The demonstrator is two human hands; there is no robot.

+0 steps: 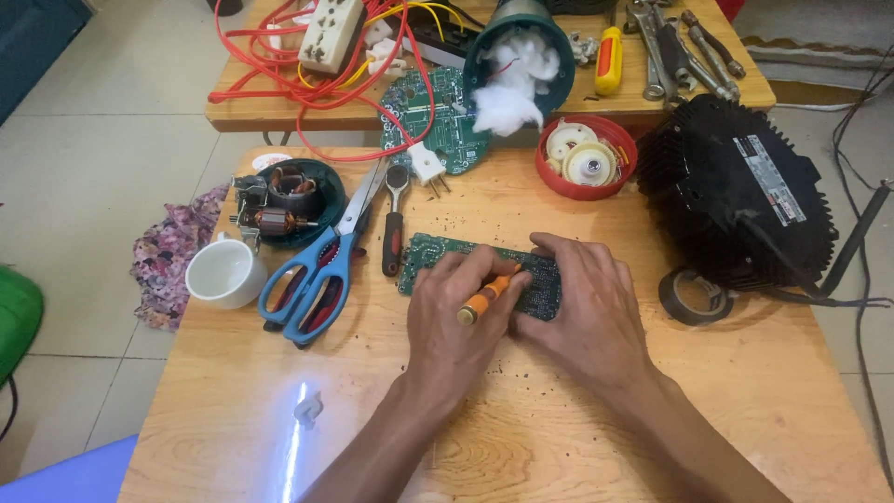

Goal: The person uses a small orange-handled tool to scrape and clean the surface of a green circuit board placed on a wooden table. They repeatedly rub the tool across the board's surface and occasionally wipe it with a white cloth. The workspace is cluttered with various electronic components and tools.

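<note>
A green rectangular circuit board (430, 253) lies on the wooden table (233, 410), in the middle. My left hand (452, 326) grips an orange-handled tool (484, 300), probably a screwdriver or soldering iron, with its tip down on the board. My right hand (582, 312) lies over the right half of the board and holds it down, fingers curled over the far edge. Much of the board is hidden under both hands.
Left of the board lie blue-handled scissors (317, 275), a small ratchet tool (393, 228), a white cup (223, 272) and a teal bowl of motor parts (289, 200). A black finned housing (736, 191), tape roll (691, 296) and red lid (587, 158) sit right. Red wires (279, 65) and wrenches (680, 47) lie behind.
</note>
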